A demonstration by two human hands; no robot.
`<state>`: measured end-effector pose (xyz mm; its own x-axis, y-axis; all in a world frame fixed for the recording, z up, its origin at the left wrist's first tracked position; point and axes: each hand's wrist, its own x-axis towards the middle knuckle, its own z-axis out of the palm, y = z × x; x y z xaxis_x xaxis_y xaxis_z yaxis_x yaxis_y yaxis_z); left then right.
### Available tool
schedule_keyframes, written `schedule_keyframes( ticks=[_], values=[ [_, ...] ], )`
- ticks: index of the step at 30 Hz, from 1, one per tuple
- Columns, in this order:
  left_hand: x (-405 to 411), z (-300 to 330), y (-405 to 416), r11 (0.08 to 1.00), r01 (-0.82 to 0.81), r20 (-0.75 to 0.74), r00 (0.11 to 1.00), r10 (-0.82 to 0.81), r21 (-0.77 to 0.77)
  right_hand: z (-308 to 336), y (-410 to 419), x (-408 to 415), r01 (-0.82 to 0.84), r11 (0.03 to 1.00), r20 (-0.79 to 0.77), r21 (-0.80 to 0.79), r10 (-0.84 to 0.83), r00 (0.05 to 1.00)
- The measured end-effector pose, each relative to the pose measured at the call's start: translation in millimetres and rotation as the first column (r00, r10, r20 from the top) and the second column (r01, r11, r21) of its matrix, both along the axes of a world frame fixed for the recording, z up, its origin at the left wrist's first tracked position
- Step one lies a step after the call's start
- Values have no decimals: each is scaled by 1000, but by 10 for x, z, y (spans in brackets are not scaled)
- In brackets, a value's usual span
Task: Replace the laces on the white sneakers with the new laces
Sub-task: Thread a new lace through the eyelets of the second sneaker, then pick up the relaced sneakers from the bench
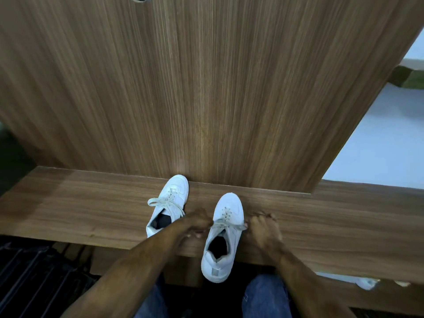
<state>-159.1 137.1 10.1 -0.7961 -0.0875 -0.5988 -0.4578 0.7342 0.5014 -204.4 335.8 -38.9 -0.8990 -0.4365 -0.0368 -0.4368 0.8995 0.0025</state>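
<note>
My left hand (199, 222) and right hand (263, 228) seem to pinch the lace ends (229, 224) on either side of the near sneaker (223, 237) at the wooden ledge's (91, 214) edge; my fingertips are blurred.

two white sneakers (170, 204) (223, 237) stand on one bench (91, 207). each carries one lace. two hands (197, 222) (263, 228) show at six o'clock.
</note>
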Motion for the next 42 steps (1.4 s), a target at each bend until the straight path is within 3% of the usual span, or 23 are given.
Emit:
schedule_keyframes(
  ticks=[4, 7, 11, 13, 14, 16, 20, 23, 26, 30, 32, 37, 39, 42],
  values=[
    [39, -159, -58, 997, -72, -45, 996, 72, -10, -114, -57, 90, 8, 996, 1, 85, -8, 1000],
    [65, -309, -99, 999, -29, -140, 990, 22, -46, -69, -86, 88, 35, 995, -5, 94, -34, 999],
    [268, -367, -207, 988, -115, -385, 921, 68, -100, 9, -151, 175, -23, 992, -62, -127, 15, 998],
    [376, -398, -346, 916, -215, -503, 864, 17, -338, 8, -238, 309, -158, 952, -112, -262, 132, 985],
    [435, -430, -431, 842, -263, -507, 862, -15, -472, 1, -298, 402, -212, 932, -98, -294, 192, 977],
    [556, -464, -593, 720, -270, -398, 917, -9, -639, -22, -443, 622, -251, 933, 94, -257, 283, 955],
    [706, -634, -816, 674, 16, -106, 984, -140, -739, -53, -662, 824, -363, 930, 228, -52, 365, 903],
    [701, -707, -803, 689, 177, -71, 946, -315, -703, -47, -756, 756, -380, 924, 275, -36, 375, 885],
    [673, -767, -570, 727, 264, -146, 882, -447, -634, -28, -796, 583, -361, 928, 357, -95, 370, 858],
    [614, -859, -464, 767, 202, -287, 845, -451, -609, -152, -829, 305, -358, 922, 450, -146, 384, 806],
    [647, -845, -476, 742, 169, -365, 787, -498, -649, -143, -817, 333, -338, 928, 454, -155, 371, 810],
    [663, -1141, -454, 841, 2, -616, 681, -397, -541, -208, -884, 261, -358, 927, 462, -108, 366, 808],
    [654, -1142, -450, 844, -37, -639, 671, -376, -535, -193, -904, 222, -382, 920, 479, -87, 375, 794],
    [695, -1039, -462, 830, 7, -559, 735, -383, -558, -65, -939, 205, -427, 904, 510, -34, 383, 771]
  ],
)
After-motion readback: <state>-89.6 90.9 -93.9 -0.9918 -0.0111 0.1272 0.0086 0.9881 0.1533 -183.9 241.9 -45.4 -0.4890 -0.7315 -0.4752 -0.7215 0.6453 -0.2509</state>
